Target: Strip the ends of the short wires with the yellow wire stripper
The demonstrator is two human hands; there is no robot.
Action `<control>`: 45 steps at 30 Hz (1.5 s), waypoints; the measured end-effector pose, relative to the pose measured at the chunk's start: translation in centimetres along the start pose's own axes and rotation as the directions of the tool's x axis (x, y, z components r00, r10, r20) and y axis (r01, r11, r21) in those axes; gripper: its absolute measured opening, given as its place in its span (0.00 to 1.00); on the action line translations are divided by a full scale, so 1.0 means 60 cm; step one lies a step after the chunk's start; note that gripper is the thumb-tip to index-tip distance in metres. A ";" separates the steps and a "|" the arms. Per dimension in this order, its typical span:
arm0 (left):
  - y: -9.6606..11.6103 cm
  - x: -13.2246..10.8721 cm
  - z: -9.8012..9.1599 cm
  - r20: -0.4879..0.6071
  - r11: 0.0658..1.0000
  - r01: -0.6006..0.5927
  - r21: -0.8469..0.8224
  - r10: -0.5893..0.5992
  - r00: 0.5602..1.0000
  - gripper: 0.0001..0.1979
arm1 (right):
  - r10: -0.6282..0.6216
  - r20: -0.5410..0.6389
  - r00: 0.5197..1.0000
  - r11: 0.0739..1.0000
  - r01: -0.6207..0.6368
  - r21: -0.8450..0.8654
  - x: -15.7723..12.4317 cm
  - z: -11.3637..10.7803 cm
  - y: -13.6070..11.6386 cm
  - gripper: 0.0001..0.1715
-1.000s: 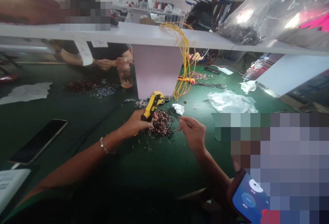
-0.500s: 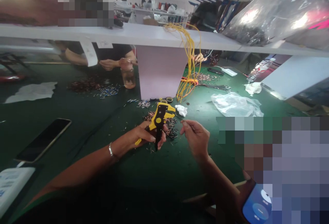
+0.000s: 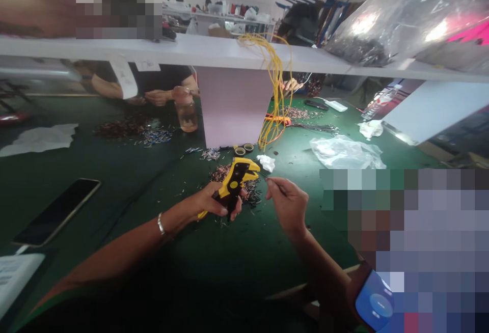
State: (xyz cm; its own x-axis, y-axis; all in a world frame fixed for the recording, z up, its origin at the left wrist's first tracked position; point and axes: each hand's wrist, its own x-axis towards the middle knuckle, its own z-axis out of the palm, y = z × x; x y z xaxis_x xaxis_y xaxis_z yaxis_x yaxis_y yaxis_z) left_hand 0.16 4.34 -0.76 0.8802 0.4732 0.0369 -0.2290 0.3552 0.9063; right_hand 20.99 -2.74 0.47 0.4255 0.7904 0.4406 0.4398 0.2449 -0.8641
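My left hand [image 3: 214, 201] is wrapped round the handles of a yellow and black wire stripper [image 3: 234, 184], whose jaws point up and to the right. Just right of those jaws, my right hand [image 3: 289, 203] is closed in a pinch on a thin wire [image 3: 265, 177]; only a short end shows, close to the jaws. Whether it touches them I cannot tell. Beneath the tool, a pile of copper-coloured and black wire scraps [image 3: 252, 193] lies on the green table [image 3: 183, 261].
Yellow wires [image 3: 277, 88] hang from the white shelf [image 3: 214, 53] above. A tape roll [image 3: 239, 151], crumpled tissue [image 3: 266, 163] and clear plastic bag [image 3: 346, 152] lie beyond my hands. At left is a phone [image 3: 57, 212]. Across the table are another person's hands [image 3: 158, 97].
The view has shifted slightly. The wire stripper has tilted a little in my left hand, while my right hand keeps its pinch beside the jaws.
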 end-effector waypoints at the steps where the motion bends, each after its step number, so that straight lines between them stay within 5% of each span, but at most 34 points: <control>1: -0.001 0.000 -0.001 -0.003 1.000 0.004 0.020 -0.004 1.000 0.28 | -0.011 0.000 1.000 1.000 0.011 -0.003 -0.001 0.000 -0.001 0.09; 45: -0.004 -0.003 -0.010 0.098 0.992 0.068 -0.105 -0.058 0.994 0.28 | 0.066 0.127 0.990 0.971 -0.093 0.218 -0.011 -0.005 0.002 0.12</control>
State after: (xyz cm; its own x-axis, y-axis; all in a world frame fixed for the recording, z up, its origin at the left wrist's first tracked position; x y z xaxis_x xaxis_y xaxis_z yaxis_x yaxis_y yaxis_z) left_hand -0.19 4.66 -1.25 0.9283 0.3708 0.0254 -0.2109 0.4692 0.8575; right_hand 21.00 -3.40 0.15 0.3501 0.8697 0.3480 0.2152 0.2869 -0.9335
